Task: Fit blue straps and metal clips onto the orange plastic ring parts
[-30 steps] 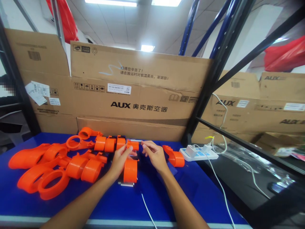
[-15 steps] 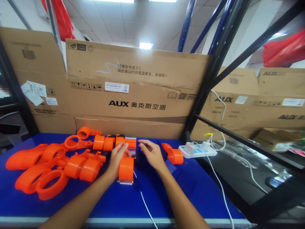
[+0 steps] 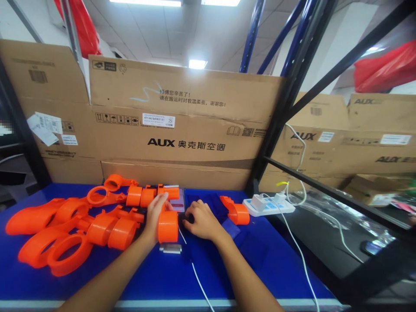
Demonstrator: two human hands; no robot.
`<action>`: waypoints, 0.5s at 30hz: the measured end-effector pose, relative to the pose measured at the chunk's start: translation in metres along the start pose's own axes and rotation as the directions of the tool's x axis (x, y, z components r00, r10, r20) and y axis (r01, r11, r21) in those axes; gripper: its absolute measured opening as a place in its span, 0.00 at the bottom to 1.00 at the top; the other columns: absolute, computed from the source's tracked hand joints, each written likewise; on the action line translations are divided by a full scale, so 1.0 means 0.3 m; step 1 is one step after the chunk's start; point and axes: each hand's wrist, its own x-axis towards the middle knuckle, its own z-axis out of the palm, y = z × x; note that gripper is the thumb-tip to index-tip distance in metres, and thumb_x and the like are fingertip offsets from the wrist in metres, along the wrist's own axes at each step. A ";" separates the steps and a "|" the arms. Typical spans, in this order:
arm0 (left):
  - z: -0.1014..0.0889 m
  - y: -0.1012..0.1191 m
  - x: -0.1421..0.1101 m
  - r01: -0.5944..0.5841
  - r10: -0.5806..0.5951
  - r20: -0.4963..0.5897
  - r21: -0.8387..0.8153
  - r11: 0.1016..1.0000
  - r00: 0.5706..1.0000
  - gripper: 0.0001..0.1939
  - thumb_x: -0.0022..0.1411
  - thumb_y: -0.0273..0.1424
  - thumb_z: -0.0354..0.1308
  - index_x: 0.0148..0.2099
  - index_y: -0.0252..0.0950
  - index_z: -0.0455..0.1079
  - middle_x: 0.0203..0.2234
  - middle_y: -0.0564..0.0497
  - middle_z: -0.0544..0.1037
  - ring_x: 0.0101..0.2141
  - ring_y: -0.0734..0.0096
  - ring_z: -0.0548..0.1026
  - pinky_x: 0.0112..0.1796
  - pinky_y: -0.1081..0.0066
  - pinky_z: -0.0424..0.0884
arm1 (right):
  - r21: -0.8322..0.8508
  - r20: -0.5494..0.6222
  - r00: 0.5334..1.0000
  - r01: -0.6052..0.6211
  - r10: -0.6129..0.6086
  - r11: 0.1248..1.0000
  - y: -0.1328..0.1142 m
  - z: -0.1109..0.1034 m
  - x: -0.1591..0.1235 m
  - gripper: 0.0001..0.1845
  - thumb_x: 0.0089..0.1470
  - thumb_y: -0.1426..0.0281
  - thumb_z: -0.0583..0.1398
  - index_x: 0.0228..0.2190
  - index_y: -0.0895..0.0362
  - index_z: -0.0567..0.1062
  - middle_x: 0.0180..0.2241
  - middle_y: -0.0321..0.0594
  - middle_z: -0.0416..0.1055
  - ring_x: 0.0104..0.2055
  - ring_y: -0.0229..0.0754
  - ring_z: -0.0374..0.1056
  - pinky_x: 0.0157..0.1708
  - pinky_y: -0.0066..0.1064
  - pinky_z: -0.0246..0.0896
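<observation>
My left hand (image 3: 155,219) is closed round the side of an orange plastic tape dispenser (image 3: 168,226) with a drum-like hub, held just above the table. Beside it, my right hand (image 3: 200,220) has its fingers bent together over a small dark piece (image 3: 186,218), whose kind I cannot make out. Behind the hands lies a pale flat box (image 3: 177,204), partly covered. A row of similar dispensers (image 3: 133,196) stands beyond my left hand. Below the held one rests a silvery metal strip (image 3: 170,248).
More orange dispensers (image 3: 69,253) are piled on the left of the blue table (image 3: 146,277). A single orange piece (image 3: 238,213) lies to the right, near a white power strip (image 3: 268,209). A white cable (image 3: 202,281) crosses the front. Cardboard (image 3: 185,164) walls the back.
My right hand has come down and left, its fingers folding onto the small dark piece. The left hand now grips the dispenser, which has shifted slightly up and left, off the metal strip.
</observation>
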 end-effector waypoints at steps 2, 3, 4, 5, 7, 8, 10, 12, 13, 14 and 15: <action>0.003 0.000 -0.004 0.000 0.000 -0.001 0.023 1.000 1.000 0.23 0.52 0.50 0.68 0.28 0.36 0.69 0.18 0.53 0.74 0.20 0.74 0.69 0.26 0.72 0.67 | 0.100 -0.136 0.990 -0.033 0.047 0.994 0.002 -0.006 0.009 0.06 0.57 0.67 0.62 0.32 0.56 0.77 0.34 0.41 0.73 0.37 0.44 0.66 0.38 0.34 0.57; 0.005 -0.001 -0.007 -0.001 0.000 0.002 0.040 0.999 1.000 0.22 0.52 0.51 0.68 0.30 0.36 0.70 0.19 0.53 0.74 0.20 0.73 0.70 0.26 0.73 0.67 | 0.166 -0.213 0.974 -0.044 0.080 0.985 0.004 -0.010 0.012 0.07 0.60 0.66 0.60 0.35 0.56 0.76 0.33 0.40 0.74 0.35 0.43 0.66 0.37 0.33 0.58; 0.008 -0.003 -0.012 -0.003 0.002 0.013 0.061 0.998 1.000 0.22 0.52 0.51 0.68 0.33 0.36 0.71 0.19 0.53 0.74 0.20 0.73 0.70 0.27 0.73 0.67 | 0.234 -0.284 0.952 -0.045 0.113 0.971 0.006 -0.015 0.013 0.09 0.62 0.65 0.58 0.38 0.56 0.76 0.33 0.40 0.74 0.34 0.42 0.67 0.36 0.32 0.59; 0.012 -0.005 -0.017 -0.007 0.004 0.029 0.084 0.996 1.000 0.23 0.51 0.50 0.68 0.36 0.35 0.73 0.19 0.53 0.75 0.21 0.72 0.71 0.27 0.73 0.67 | 0.290 -0.343 0.929 -0.035 0.138 0.956 0.006 -0.019 0.014 0.11 0.63 0.64 0.57 0.42 0.56 0.76 0.32 0.39 0.74 0.32 0.41 0.67 0.34 0.32 0.60; 0.022 -0.012 -0.031 -0.020 0.011 0.073 0.134 0.991 0.997 0.26 0.52 0.49 0.68 0.44 0.35 0.74 0.20 0.53 0.76 0.22 0.71 0.72 0.29 0.72 0.67 | 0.346 -0.417 0.897 0.007 0.147 0.938 0.005 -0.027 0.010 0.15 0.64 0.61 0.57 0.47 0.56 0.75 0.32 0.39 0.74 0.29 0.41 0.66 0.32 0.31 0.61; 0.027 -0.015 -0.039 -0.031 0.015 0.099 0.158 0.987 0.995 0.27 0.52 0.49 0.68 0.47 0.34 0.74 0.21 0.53 0.77 0.23 0.70 0.72 0.30 0.72 0.67 | 0.346 -0.435 0.891 0.033 0.129 0.938 0.003 -0.030 0.008 0.16 0.64 0.61 0.57 0.49 0.55 0.74 0.32 0.39 0.74 0.29 0.41 0.66 0.32 0.31 0.62; 0.038 -0.019 -0.055 -0.057 0.029 0.143 0.193 0.980 0.989 0.29 0.54 0.47 0.68 0.51 0.34 0.73 0.21 0.52 0.77 0.24 0.69 0.73 0.30 0.71 0.68 | 0.318 -0.441 0.895 0.083 0.070 0.944 -0.004 -0.035 0.003 0.17 0.64 0.62 0.58 0.50 0.54 0.75 0.34 0.41 0.74 0.31 0.42 0.67 0.34 0.32 0.64; 0.047 -0.019 -0.068 -0.080 0.043 0.176 0.208 0.975 0.984 0.28 0.54 0.46 0.68 0.52 0.33 0.73 0.22 0.51 0.77 0.24 0.68 0.74 0.30 0.71 0.68 | 0.297 -0.434 0.900 0.119 0.023 0.948 -0.010 -0.039 0.001 0.16 0.64 0.63 0.58 0.51 0.53 0.76 0.36 0.42 0.73 0.34 0.43 0.68 0.36 0.33 0.65; 0.050 -0.018 -0.073 -0.089 0.050 0.185 0.210 0.974 0.981 0.28 0.55 0.45 0.68 0.52 0.34 0.73 0.22 0.51 0.77 0.24 0.69 0.74 0.30 0.71 0.68 | 0.295 -0.430 0.903 0.129 0.011 0.947 -0.013 -0.039 0.001 0.16 0.64 0.63 0.58 0.51 0.52 0.76 0.37 0.43 0.73 0.35 0.44 0.68 0.37 0.33 0.65; 0.053 -0.017 -0.076 -0.096 0.056 0.191 0.210 0.973 0.980 0.27 0.55 0.45 0.68 0.52 0.34 0.73 0.23 0.51 0.77 0.25 0.69 0.74 0.30 0.72 0.68 | 0.298 -0.428 0.904 0.133 0.007 0.945 -0.014 -0.039 0.001 0.16 0.63 0.63 0.58 0.51 0.52 0.77 0.37 0.43 0.72 0.36 0.44 0.69 0.37 0.34 0.66; 0.054 -0.016 -0.078 -0.101 0.060 0.193 0.209 0.973 0.979 0.27 0.55 0.45 0.68 0.51 0.34 0.73 0.23 0.51 0.78 0.25 0.69 0.74 0.30 0.72 0.68 | 0.304 -0.426 0.905 0.135 0.008 0.943 -0.015 -0.038 0.002 0.16 0.63 0.64 0.59 0.50 0.52 0.77 0.37 0.44 0.72 0.37 0.45 0.69 0.38 0.35 0.66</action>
